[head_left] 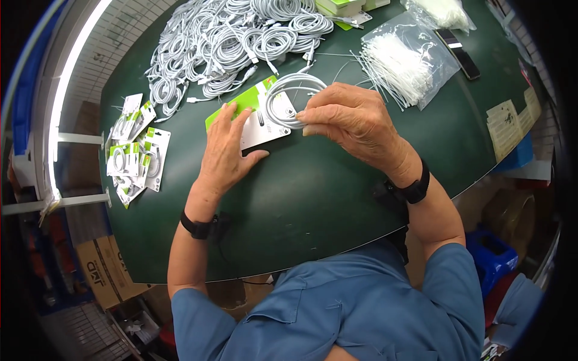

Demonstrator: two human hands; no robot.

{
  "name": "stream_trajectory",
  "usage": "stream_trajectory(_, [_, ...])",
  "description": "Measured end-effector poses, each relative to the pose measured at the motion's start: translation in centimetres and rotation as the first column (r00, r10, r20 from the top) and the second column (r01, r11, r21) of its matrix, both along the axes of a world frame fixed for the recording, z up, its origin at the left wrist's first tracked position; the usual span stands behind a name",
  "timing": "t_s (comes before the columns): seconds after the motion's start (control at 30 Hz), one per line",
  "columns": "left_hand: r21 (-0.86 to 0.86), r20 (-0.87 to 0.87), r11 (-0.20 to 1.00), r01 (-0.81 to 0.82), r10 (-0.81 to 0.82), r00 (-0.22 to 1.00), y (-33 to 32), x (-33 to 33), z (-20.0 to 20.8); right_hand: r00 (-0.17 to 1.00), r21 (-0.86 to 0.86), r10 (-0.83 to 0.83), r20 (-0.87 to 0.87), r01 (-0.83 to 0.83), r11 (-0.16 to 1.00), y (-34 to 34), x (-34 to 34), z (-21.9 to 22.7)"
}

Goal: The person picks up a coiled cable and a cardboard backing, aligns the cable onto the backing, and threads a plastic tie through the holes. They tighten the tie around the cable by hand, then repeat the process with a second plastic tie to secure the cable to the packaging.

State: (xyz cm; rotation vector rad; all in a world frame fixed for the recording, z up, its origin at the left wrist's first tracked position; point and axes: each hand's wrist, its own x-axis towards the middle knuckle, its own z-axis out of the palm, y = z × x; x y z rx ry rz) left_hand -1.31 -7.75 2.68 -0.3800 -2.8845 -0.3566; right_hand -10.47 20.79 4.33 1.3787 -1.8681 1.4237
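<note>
A green and white backing card (pixel 259 133) lies on the dark green table in front of me. My left hand (pixel 226 144) is open, its fingers spread and their tips resting on the card's left part, thumb held away from it. Between thumb and forefinger, my right hand (pixel 355 123) pinches a coiled white cable (pixel 272 99). The coil overlaps the card's right part and hides some of its surface. Whether coil and card touch I cannot tell.
A big heap of coiled cables (pixel 235 39) covers the table's far side. Carded cables (pixel 132 153) are piled at the left edge. To the right lie a bag of white zip ties (pixel 400 66), a phone (pixel 459 54) and worn paper sheets (pixel 504 129). Green-and-white cards (pixel 342 7) are stacked far back.
</note>
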Motion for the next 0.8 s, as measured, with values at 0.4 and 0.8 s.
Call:
stream_trajectory(0.4, [-0.014, -0.071, 0.991, 0.133, -0.134, 0.988, -2.3, -0.7, 0.5, 0.990, 0.021, -0.023, 0.141, 0.021, 1.000, -0.3, 0.3, 0.3])
stream_trajectory(0.8, [-0.159, -0.039, 0.982, 0.106, -0.113, 0.993, 6.4, 4.9, 5.7, 0.970, -0.131, 0.076, 0.229, -0.047, 0.990, -1.2, 2.9, 1.8])
